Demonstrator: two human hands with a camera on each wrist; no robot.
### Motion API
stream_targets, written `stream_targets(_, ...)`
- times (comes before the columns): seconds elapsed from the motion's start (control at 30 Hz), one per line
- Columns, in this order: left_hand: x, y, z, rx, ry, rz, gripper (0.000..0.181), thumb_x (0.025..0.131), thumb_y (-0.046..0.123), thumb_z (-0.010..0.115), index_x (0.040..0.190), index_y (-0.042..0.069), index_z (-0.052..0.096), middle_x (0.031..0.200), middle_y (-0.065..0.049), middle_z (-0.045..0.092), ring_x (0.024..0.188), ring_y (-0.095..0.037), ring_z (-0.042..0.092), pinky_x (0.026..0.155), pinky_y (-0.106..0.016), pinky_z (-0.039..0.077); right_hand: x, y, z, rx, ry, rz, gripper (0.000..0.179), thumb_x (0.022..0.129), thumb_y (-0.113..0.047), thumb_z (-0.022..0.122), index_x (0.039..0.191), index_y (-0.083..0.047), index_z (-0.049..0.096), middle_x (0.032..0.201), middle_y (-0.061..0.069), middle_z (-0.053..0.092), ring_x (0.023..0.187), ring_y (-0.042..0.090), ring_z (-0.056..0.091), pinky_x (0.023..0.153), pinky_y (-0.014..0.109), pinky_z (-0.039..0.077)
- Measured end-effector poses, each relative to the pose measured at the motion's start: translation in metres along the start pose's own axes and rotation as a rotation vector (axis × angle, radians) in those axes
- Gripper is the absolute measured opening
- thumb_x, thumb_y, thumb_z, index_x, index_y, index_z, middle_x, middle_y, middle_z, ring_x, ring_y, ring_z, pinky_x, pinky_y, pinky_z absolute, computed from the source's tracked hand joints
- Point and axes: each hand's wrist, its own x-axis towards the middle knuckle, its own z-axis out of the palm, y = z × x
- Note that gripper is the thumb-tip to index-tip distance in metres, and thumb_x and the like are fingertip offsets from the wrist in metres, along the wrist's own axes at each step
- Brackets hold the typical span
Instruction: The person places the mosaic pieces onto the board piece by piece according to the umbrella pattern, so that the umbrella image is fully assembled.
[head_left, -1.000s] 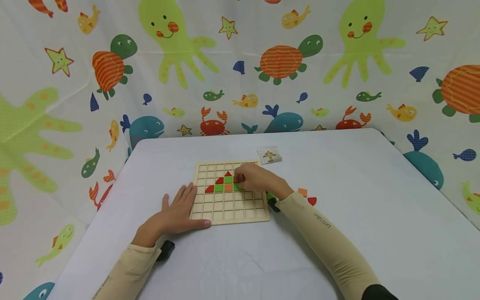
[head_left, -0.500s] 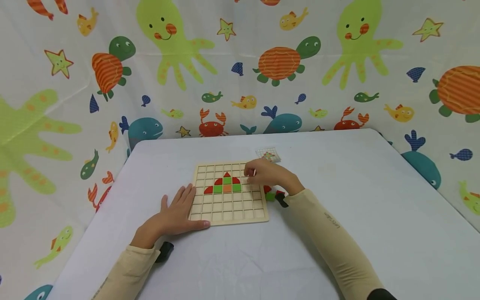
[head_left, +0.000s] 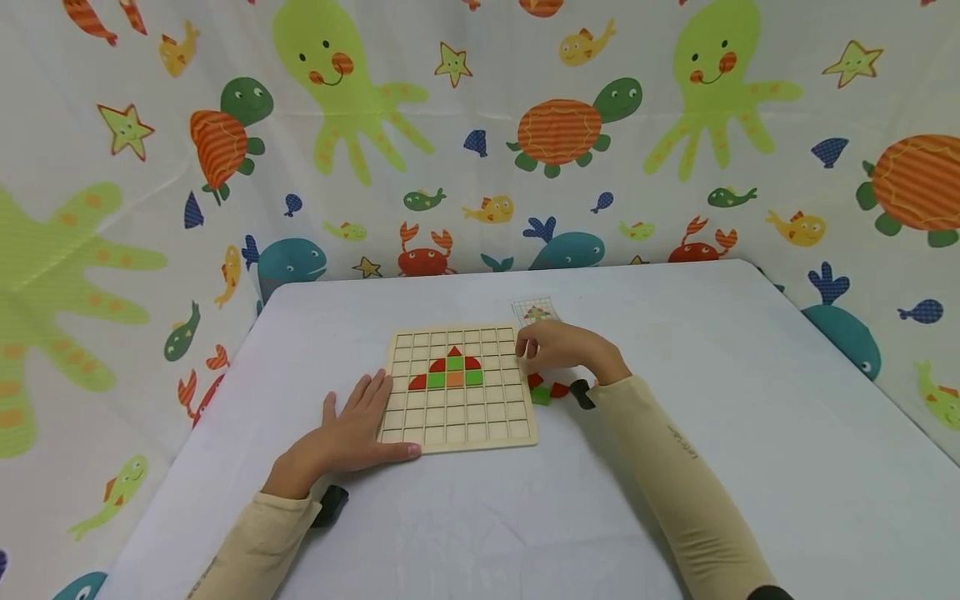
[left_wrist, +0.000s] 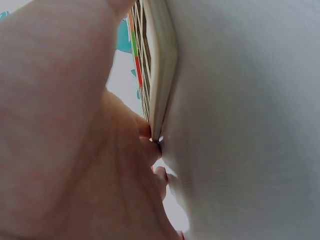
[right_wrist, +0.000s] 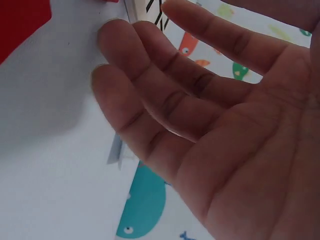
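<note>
A square wooden grid board (head_left: 457, 417) lies on the table. In its cells sit a red triangle (head_left: 454, 351), red quarter-round pieces (head_left: 472, 363), green squares (head_left: 473, 377) and an orange square (head_left: 454, 379). My left hand (head_left: 352, 429) lies flat along the board's left edge, thumb on the front left corner; the left wrist view has its fingers against the board's side. Over the board's right edge hovers my right hand (head_left: 562, 346), fingers loosely bent. The right wrist view shows these fingers (right_wrist: 170, 107) holding nothing, with a red piece (right_wrist: 22, 25) nearby on the table.
Right of the board lie loose pieces: a green one (head_left: 541, 395) and red ones (head_left: 559, 389), partly under my right hand. Behind the board's back right corner lies a small pattern card (head_left: 534, 304), partly covered by that hand. A printed sea-animal curtain (head_left: 487, 83) borders the table's far side.
My right hand has moved right, off the placed pieces to the board's right edge, uncovering a red quarter-round piece and a green square. The left hand keeps its place.
</note>
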Motion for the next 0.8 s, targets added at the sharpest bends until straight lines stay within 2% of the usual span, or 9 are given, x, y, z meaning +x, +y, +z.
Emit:
stream_targets(0.17,0.0,-0.001,0.001,-0.004,-0.003,0.003,0.133,0.083,0.076,0.075,0.169,-0.005,0.014,0.176,-0.026,0.01,0.161,-0.05,0.004,0.116,-0.081,-0.004,-0.004,0.004,-0.001,-0.001,-0.067,0.092,0.023,0.092,-0.012,0.08,0.114,-0.011,0.073,0.104,0.006,0.065,0.095,0.023,0.06,0.081,0.036,0.053)
stream_targets(0.27,0.0,-0.002,0.001,-0.001,0.001,0.004,0.133,0.083,0.076,0.074,0.169,-0.005,0.014,0.176,-0.026,0.011,0.161,-0.05,0.005,0.116,-0.081,-0.004,-0.004,0.006,0.0,0.001,-0.099,0.112,0.025,0.09,-0.01,0.082,0.112,-0.013,0.072,0.106,0.007,0.062,0.096,0.024,0.058,0.081,0.036,0.05)
stream_targets(0.5,0.006,0.001,0.003,0.006,0.006,-0.004,0.133,0.082,0.076,0.075,0.168,-0.006,0.015,0.176,-0.027,0.012,0.16,-0.05,0.006,0.115,-0.081,-0.004,0.003,0.016,0.002,0.018,-0.098,0.139,0.026,0.09,-0.007,0.082,0.11,-0.015,0.069,0.106,0.008,0.06,0.093,0.024,0.057,0.076,0.034,0.048)
stream_targets(0.6,0.007,0.004,0.003,0.0,0.005,-0.009,0.133,0.082,0.075,0.075,0.168,-0.006,0.014,0.176,-0.027,0.011,0.16,-0.05,0.005,0.115,-0.081,-0.004,0.005,0.019,0.001,0.013,-0.078,0.126,0.021,0.092,-0.008,0.08,0.109,-0.013,0.069,0.106,0.008,0.063,0.095,0.025,0.059,0.078,0.035,0.051)
stream_targets(0.8,0.01,0.008,0.001,0.0,0.008,-0.018,0.132,0.083,0.075,0.075,0.168,-0.006,0.014,0.175,-0.027,0.011,0.16,-0.05,0.005,0.115,-0.081,-0.004,0.013,0.029,-0.003,-0.048,0.005,0.036,0.012,0.096,-0.01,0.075,0.106,-0.006,0.069,0.103,0.007,0.069,0.091,0.024,0.062,0.083,0.036,0.054)
